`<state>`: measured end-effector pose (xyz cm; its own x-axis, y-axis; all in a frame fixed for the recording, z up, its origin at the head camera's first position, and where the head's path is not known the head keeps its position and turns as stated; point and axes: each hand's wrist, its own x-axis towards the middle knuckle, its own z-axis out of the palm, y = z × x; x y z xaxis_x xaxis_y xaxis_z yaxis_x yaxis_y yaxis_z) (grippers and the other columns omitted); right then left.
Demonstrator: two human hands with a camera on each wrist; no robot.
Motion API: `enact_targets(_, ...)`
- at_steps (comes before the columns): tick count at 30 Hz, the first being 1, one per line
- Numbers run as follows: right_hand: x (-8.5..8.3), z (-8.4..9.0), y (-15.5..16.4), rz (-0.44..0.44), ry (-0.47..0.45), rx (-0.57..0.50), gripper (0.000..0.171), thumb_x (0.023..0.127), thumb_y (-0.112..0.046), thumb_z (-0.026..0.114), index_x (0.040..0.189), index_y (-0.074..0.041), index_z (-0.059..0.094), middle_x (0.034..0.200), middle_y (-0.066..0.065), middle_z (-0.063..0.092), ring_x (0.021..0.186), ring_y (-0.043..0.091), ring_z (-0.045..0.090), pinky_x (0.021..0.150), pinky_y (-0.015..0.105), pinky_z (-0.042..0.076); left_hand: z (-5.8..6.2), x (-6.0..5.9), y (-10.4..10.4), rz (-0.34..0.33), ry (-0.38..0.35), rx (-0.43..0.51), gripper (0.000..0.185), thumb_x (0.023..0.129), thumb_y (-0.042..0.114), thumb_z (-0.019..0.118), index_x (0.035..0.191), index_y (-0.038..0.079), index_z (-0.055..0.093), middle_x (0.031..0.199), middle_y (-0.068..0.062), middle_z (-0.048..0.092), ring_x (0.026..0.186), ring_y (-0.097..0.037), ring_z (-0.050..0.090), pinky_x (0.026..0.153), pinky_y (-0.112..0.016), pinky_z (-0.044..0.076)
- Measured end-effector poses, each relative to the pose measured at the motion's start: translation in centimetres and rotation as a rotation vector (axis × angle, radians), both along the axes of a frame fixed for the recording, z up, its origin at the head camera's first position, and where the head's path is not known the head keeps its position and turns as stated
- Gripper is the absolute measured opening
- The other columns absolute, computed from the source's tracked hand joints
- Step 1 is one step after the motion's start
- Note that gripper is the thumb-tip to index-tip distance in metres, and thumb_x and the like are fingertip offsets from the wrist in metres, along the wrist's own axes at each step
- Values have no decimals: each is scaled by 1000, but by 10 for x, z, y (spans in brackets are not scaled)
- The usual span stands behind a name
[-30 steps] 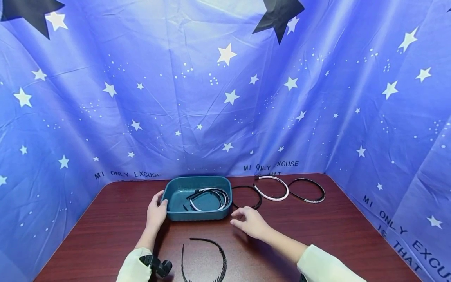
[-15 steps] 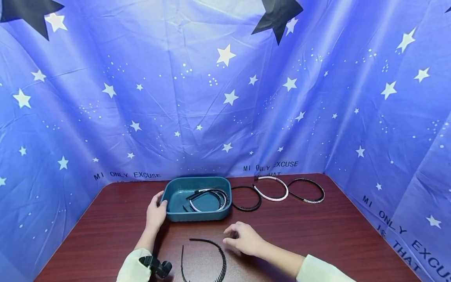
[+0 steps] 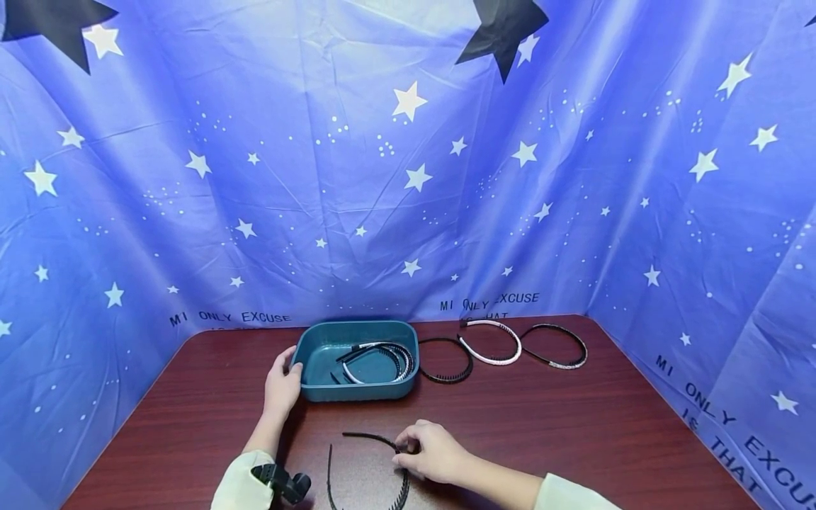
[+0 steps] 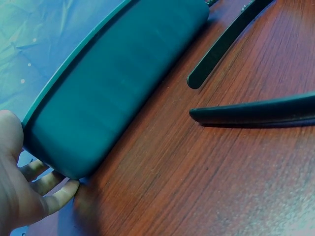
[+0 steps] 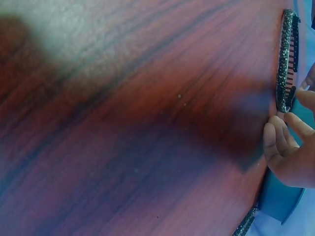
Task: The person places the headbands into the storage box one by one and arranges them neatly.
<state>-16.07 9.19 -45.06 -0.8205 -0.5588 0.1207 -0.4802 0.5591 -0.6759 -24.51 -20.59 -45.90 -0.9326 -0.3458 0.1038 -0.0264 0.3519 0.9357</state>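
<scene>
My left hand [image 3: 282, 388] grips the left end of a teal plastic basin [image 3: 357, 393], its thumb at the rim and the other fingers along the outer wall. Inside the basin lie several headbands [image 3: 408, 361], black and white. A black toothed headband [image 3: 329, 471] with a glittery outer face lies on the table near me, its open ends toward the left. At its right side, my right hand [image 3: 433, 453] pinches the band between thumb and fingers. The right wrist view shows those fingertips [image 5: 293, 120] right at the glittery band [image 5: 284, 59].
Right of the basin, a black headband [image 3: 446, 380], a white headband [image 3: 503, 360] and a black headband with a sparkly section [image 3: 567, 365] lie in a row on the dark red table [image 3: 523, 404]. A blue star-printed cloth [image 3: 357, 177] hangs behind and at the sides.
My right hand has come from beside the far black headband toward me and left, to the near glittery headband, and closed on its side. My left hand stays on the basin.
</scene>
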Motion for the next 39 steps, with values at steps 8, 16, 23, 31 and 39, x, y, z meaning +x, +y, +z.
enact_targets(8, 3, -6, -3, -22, 66, 21, 23, 77, -24, 75, 93, -9, 69, 69, -8, 52, 65, -5, 43, 61, 13, 38, -1, 1, -1, 2, 1, 2, 43, 96, 7, 41, 139, 3, 39, 138, -27, 42, 126, -38, 41, 105, -52, 32)
enact_targets(16, 2, -5, -5, -28, 80, 6, 17, 77, -13, 71, 93, -5, 68, 68, -6, 52, 60, -5, 44, 59, 13, 38, -1, 0, -1, 5, 11, 0, 43, 95, 7, 42, 138, 3, 40, 137, -26, 43, 124, -38, 42, 104, -51, 33)
enact_targets(23, 1, -4, -1, -44, 84, 17, 22, 76, -16, 73, 95, -6, 68, 66, -6, 51, 62, -4, 41, 58, 13, 36, -2, -1, -1, 7, 13, 5, 43, 95, 7, 42, 138, 3, 40, 136, -26, 44, 123, -37, 43, 103, -50, 34)
enact_targets(31, 3, -4, 2, -39, 15, -13, 23, 76, -11, 72, 97, -4, 66, 62, -12, 47, 54, -7, 40, 56, 14, 38, -1, -2, -1, 8, 8, 9, 43, 95, 8, 42, 138, 4, 40, 136, -26, 44, 123, -37, 42, 104, -51, 33)
enact_targets(39, 3, -1, 5, -54, -33, -73, 16, 78, -5, 69, 93, 0, 66, 63, -10, 49, 50, -6, 40, 51, 14, 39, -2, -1, -1, 0, -6, 10, 44, 96, 9, 42, 139, 5, 39, 135, -27, 45, 121, -38, 43, 102, -51, 34)
